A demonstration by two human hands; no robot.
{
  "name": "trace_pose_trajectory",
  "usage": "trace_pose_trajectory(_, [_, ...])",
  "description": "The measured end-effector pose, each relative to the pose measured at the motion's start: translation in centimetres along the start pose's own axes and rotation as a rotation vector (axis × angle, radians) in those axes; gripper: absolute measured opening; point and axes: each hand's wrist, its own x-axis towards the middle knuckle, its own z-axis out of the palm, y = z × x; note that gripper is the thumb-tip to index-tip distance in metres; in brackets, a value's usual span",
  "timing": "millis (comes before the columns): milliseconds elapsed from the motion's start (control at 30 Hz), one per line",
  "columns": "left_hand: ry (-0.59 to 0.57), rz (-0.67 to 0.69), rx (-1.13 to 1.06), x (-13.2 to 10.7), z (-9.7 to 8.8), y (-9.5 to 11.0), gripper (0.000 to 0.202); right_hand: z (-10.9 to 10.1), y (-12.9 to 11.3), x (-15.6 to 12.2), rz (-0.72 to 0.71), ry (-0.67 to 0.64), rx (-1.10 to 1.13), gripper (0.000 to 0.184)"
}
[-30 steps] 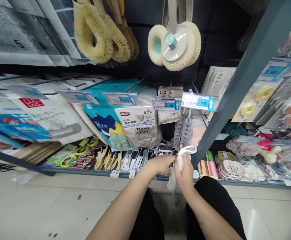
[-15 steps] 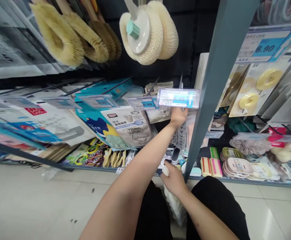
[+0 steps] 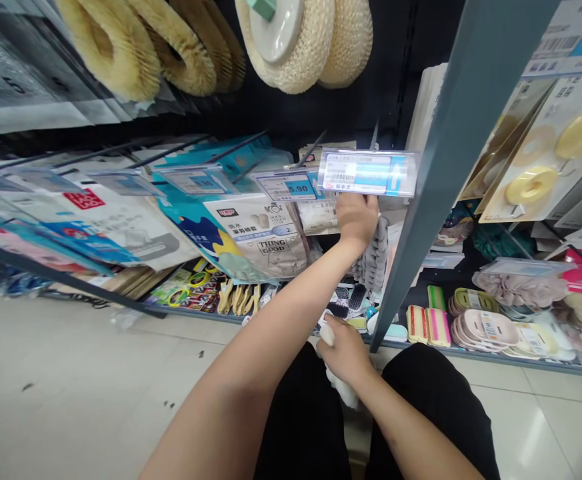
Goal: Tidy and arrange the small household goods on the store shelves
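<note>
My left hand [image 3: 358, 217] reaches up under a clear price-tag holder [image 3: 368, 173] at the end of a display hook. The tag hides its fingertips, so their grip cannot be made out. Right beside that hand hangs a grey ruffled bath strap [image 3: 372, 257]. Lower down, my right hand [image 3: 343, 350] is closed round a white bath strap [image 3: 343, 390]. Part of the white strap sticks out above the fingers, and its soft length hangs down between my knees.
A grey shelf post [image 3: 451, 167] slants down just right of my hands. Packaged gloves [image 3: 265, 243] hang on the left, loofah brushes [image 3: 291, 47] above. Hair brushes [image 3: 355, 297] and pastel soap dishes [image 3: 485, 327] lie on the bottom shelf. The tiled floor [image 3: 95, 380] lies below.
The view has shifted closer to the rack. My left hand stays at the same tag, with more of its back showing. My right hand still grips the white strap.
</note>
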Motion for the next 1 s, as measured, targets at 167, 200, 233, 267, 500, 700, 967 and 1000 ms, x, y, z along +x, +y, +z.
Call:
trace_pose_trajectory(167, [0.075,-0.004,-0.093,-2.5,-1.3,0.7,0.028,0.4,-0.7,0.3,0.046,0.004,0.032,0.054])
trace_pose_trajectory(200, [0.080,0.011,-0.130,-3.2,-1.8,0.8,0.029,0.4,-0.9,0.4,0.067,0.007,0.028,0.051])
trace_pose_trajectory(233, [0.083,0.028,-0.164,-3.8,-2.4,0.9,0.029,0.5,-1.0,0.4,0.085,0.008,0.025,0.046])
trace_pose_trajectory(267, [0.087,0.046,-0.192,-4.4,-3.0,0.9,0.030,0.6,-1.1,0.5,0.097,0.007,0.024,0.039])
trace_pose_trajectory(500, [0.037,0.162,-0.258,-7.2,-6.5,1.4,0.032,1.7,-0.6,1.1,0.026,0.061,0.101,0.024])
trace_pose_trajectory(700, [-0.064,0.352,-0.290,-8.3,-7.4,3.1,0.026,2.2,-0.4,1.6,-0.064,-0.029,0.068,0.019])
trace_pose_trajectory(967, [-0.293,-0.241,-0.657,-9.9,-11.3,-2.3,0.039,-6.3,-2.3,-3.7,-0.378,-0.298,0.310,0.028])
trace_pose_trajectory(1000, [-0.338,-0.320,-0.722,-10.3,-11.4,-3.6,0.043,-7.4,-1.9,-4.2,-0.381,-0.265,0.377,0.029])
